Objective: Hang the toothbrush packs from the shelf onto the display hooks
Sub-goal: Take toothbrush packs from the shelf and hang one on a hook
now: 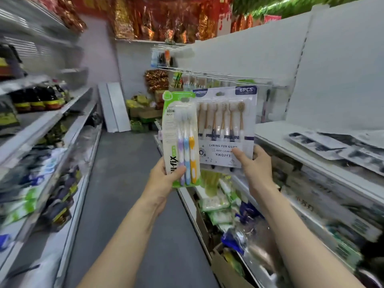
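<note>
Toothbrush packs are standing upright, one in each hand: the left hand [164, 177] is gripping the green pack [181, 138], the right hand [254, 163] is pinching the six-pack [226, 125]. Hooks [218, 76] are sitting just above, nearer the right hand.

green toothbrush pack [181, 138]: glossy clear plastic blister on printed card. six-piece pack [225, 125]: same, glossy film. shelf [276, 132]: smooth white painted metal. floor [124, 183]: matt grey.

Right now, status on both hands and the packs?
Left hand grips green three-brush pack. Right hand holds six-brush pack by bottom edge. Both packs unhung. Display hooks blurred, crowded.
</note>
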